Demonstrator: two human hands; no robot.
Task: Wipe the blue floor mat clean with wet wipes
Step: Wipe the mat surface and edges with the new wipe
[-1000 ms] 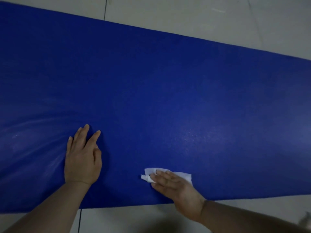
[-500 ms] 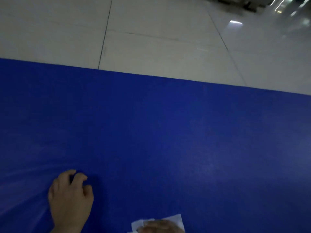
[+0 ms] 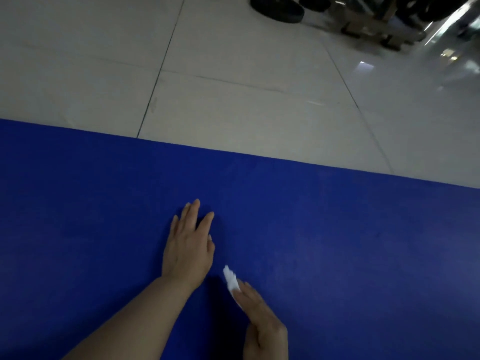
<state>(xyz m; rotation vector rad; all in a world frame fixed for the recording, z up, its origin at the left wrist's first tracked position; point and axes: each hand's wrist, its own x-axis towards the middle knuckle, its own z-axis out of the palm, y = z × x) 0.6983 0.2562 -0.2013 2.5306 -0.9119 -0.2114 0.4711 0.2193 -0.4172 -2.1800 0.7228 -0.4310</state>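
Both hands shifted up mat point(image 3: 363, 255); weights point(image 3: 278, 7) beyond.

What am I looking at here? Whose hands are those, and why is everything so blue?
There is no machine here, just a person. A small camera sits on the person's head and looks forward and down, so you see their own two arms reaching out from the bottom of the picture.

The big blue thing is a floor mat lying on a pale tiled floor. The person is cleaning it.

The left hand lies flat on the mat with its fingers stretched out. The right hand has straight fingers too, and a white wet wipe sticks out from under its fingertips, against the mat.

Far away, at the top right, are some dark round things on the floor. They are too blurry to name for sure.
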